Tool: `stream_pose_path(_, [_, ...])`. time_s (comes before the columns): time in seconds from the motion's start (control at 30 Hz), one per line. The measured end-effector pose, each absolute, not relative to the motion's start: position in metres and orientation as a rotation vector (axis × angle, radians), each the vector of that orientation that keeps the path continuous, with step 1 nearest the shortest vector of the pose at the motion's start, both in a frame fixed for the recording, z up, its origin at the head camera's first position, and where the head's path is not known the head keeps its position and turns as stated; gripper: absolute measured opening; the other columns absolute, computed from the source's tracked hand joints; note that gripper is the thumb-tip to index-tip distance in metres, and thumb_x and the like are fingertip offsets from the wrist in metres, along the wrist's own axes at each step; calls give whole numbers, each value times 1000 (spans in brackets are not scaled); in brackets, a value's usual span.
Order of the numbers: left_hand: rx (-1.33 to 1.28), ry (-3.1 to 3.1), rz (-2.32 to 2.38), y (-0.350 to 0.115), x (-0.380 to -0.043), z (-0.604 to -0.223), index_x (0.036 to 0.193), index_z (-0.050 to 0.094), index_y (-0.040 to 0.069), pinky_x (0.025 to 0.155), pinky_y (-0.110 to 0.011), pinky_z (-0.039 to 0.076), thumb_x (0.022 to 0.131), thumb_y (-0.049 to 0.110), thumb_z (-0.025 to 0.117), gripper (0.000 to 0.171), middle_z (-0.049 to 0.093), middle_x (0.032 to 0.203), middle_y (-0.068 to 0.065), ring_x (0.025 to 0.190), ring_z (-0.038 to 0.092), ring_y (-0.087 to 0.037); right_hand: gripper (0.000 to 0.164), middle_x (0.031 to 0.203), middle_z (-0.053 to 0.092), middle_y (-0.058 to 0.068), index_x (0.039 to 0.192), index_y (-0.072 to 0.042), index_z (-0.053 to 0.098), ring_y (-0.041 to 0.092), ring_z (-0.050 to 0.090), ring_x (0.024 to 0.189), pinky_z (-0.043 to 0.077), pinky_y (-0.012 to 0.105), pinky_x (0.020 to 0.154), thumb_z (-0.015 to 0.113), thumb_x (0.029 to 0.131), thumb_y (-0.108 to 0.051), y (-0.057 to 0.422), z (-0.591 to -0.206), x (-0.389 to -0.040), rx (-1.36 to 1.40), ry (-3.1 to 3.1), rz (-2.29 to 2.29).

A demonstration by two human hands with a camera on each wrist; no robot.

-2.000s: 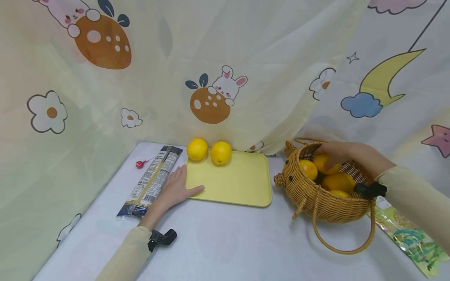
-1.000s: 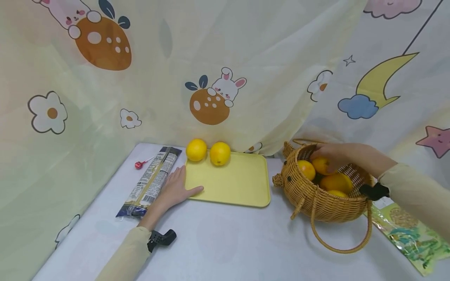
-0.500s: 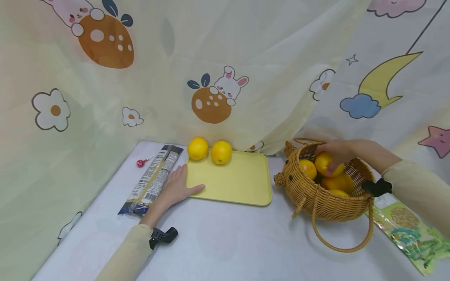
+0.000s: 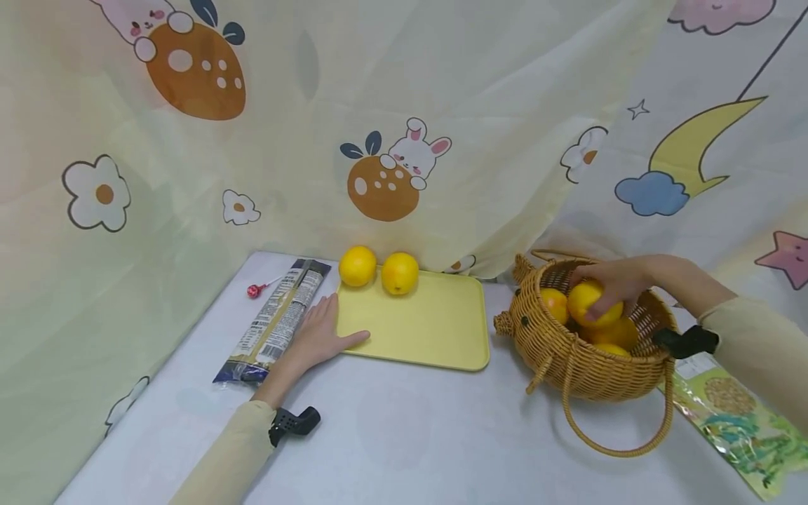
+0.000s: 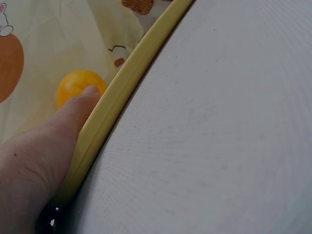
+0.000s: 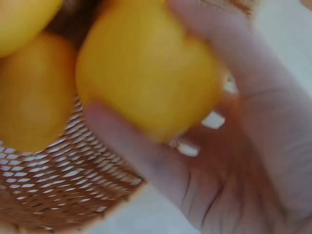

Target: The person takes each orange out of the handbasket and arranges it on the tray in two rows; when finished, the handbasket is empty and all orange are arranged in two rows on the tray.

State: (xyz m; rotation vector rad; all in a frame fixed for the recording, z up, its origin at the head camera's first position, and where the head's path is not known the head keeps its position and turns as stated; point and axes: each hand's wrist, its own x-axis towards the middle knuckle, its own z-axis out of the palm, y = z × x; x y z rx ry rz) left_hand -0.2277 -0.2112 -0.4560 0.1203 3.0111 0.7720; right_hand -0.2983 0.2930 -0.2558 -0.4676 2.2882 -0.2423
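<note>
In the pig-shaped wicker basket (image 4: 606,375) at the right, my right hand (image 4: 621,277) grips a yellow orange (image 4: 590,303). The right wrist view shows the thumb and fingers round this orange (image 6: 146,73), with other fruit (image 6: 34,92) beside and below it. My left hand (image 4: 318,335) lies with straight fingers along the left edge of the yellow tray (image 4: 435,326). Its thumb reaches over the near rim. Two yellow oranges, one (image 4: 358,266) at the back left corner and another (image 4: 400,273) beside it, sit at the tray's back edge.
A long printed packet (image 4: 278,322) lies left of the tray, partly beside my left hand, with a red lollipop (image 4: 255,290) near it. A green packet (image 4: 735,421) lies right of the basket under my right forearm. The basket's handle (image 4: 621,452) droops onto the table. Patterned cloth hangs behind.
My right hand has lifted the gripped orange a little within the basket, so more of it shows. The left hand and tray have stayed in place.
</note>
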Motion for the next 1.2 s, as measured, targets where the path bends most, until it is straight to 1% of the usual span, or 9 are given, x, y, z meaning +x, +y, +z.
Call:
stream_pose_path(0.17, [123,3010,770,-212,-228,-454,155,5,0,125,-52,8,73,85,51,127,8,163,-20,152,10,-36,71,131,45,21,148,-10,25,26,60,103,61,42,78,64,92,-32,294,-229,-295,-527,2310,-478])
stream_pose_path(0.27, [121,3015,770,-212,-227,-453,155,5,0,124,-53,8,73,85,51,127,8,163,-20,151,10,-37,65,128,49,18,150,-17,26,27,61,102,61,40,78,59,95,-27,286,-214,-295,-618,2374,-591])
stream_pose_path(0.37, [116,3018,777,-212,-225,-452,155,5,0,124,-54,9,72,85,51,127,9,163,-21,151,11,-38,63,123,53,15,151,-21,27,27,62,100,60,40,78,58,96,-25,271,-208,-296,-710,2459,-698])
stream_pose_path(0.57, [119,3017,763,-213,-224,-452,155,5,-1,124,-55,10,72,87,50,129,8,163,-22,151,11,-39,62,123,54,6,150,-22,30,27,60,99,58,39,81,60,95,-24,235,-209,-307,-826,2565,-829])
stream_pose_path(0.7, [112,3017,762,-213,-225,-453,155,4,0,124,-54,9,72,87,50,129,7,163,-21,151,9,-38,68,127,53,3,150,-23,31,27,60,100,58,38,84,66,92,-30,206,-212,-319,-844,2561,-838])
stream_pose_path(0.87, [138,3025,772,-212,-225,-453,155,5,0,124,-55,10,73,86,50,127,9,163,-21,151,11,-38,74,138,46,3,149,-24,32,26,57,106,57,34,85,71,88,-36,162,-220,-331,-861,2517,-873])
stream_pose_path(1.0, [155,3034,784,-211,-225,-453,155,6,0,123,-56,11,73,84,52,126,12,162,-22,150,14,-39,77,145,40,4,149,-22,32,27,57,109,59,35,84,74,85,-34,128,-230,-336,-881,2465,-941])
stream_pose_path(1.07, [158,3037,790,-210,-225,-453,155,6,0,123,-56,11,74,84,53,125,14,162,-22,149,16,-39,78,144,40,5,149,-20,33,27,57,108,59,38,84,75,84,-32,115,-236,-338,-903,2474,-927])
stream_pose_path(1.2, [151,3029,789,-209,-226,-453,155,6,0,123,-56,11,74,84,52,125,13,162,-22,150,14,-39,78,141,44,9,145,-14,37,27,53,111,54,40,93,77,81,-33,92,-250,-340,-1024,2614,-618])
